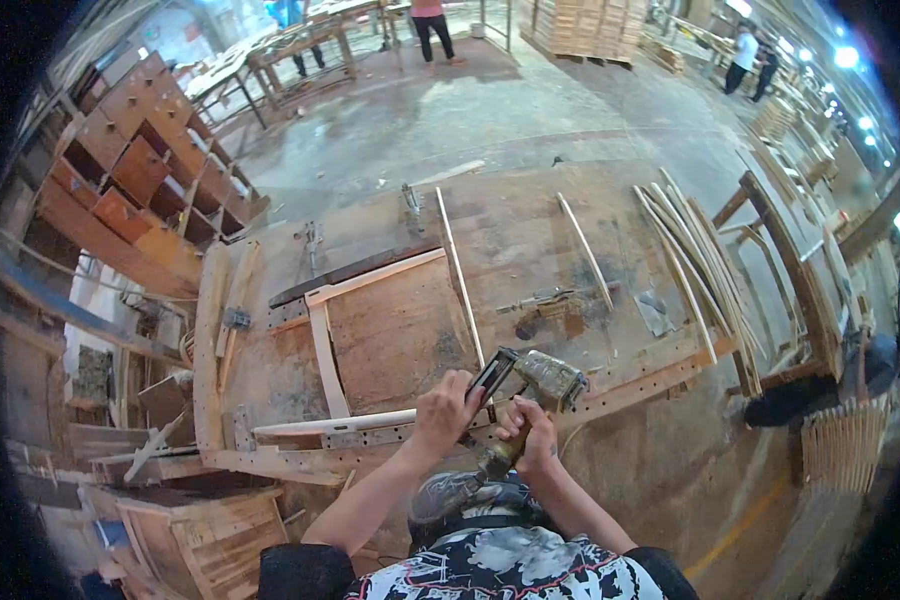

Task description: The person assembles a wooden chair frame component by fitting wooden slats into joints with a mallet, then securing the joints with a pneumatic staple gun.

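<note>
A worn pneumatic nail gun (553,378) is held in front of my body, over the near edge of the workbench. My right hand (530,435) is wrapped round its handle. My left hand (444,412) is closed on the gun's dark, long magazine (494,372); whether a nail strip is in those fingers is hidden. On the bench, just left of the gun, lies a wooden frame (324,350) of pale strips, with a curved pale rail (335,424) along its near side. A dark strip (360,275) lies along its far side.
The workbench (530,260) also carries thin sticks (585,250), metal clamps (545,300) and a bundle of long strips (685,260) at right. A wooden cabinet (135,160) stands at left, a wooden rack (790,260) at right. Several people stand farther back.
</note>
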`<state>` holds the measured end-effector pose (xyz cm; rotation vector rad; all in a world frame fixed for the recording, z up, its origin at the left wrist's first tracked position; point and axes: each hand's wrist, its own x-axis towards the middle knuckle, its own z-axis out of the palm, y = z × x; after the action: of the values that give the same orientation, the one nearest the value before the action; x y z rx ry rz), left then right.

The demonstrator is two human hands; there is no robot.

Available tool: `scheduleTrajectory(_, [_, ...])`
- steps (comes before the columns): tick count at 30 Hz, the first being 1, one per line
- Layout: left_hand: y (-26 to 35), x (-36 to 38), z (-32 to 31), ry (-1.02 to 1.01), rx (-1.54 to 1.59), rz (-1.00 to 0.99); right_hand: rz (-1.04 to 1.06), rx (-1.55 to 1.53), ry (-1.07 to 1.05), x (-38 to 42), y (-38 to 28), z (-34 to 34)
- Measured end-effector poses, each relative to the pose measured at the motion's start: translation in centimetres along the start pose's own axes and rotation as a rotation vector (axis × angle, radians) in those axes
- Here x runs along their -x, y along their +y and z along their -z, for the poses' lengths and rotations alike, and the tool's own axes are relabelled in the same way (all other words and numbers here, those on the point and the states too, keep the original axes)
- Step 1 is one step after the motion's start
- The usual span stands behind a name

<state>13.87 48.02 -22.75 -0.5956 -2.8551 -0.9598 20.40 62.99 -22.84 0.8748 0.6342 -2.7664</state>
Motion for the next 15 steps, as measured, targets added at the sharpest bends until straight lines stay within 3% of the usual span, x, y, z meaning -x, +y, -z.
scheduleTrajectory(3, [1.4,-0.9,-2.1,0.127,-0.109,-0.166,-0.077,0.018,-0.059,-0.7,-2.0,1.6])
scheduleTrajectory(7, [3.5,-1.4,-4.0,0.180,-0.143,-0.090,-0.119,0.065,-0.068,-0.1,-4.1,2.2])
scheduleTrajectory(10, [4.7,-0.9,-3.5,0.073,0.112,0.282,-0.152,0.037,-0.098,-0.1,-5.5,2.9])
scheduleTrajectory(13, [1.0,0.7,-6.0,-0.079,0.439,0.620,-0.152,0.018,-0.107,0.0,-6.4,3.4])
scheduleTrajectory(15, [2.4,0.2,-4.7,-0.283,0.482,0.804,-0.155,0.020,-0.108,0.2,-6.9,3.7])
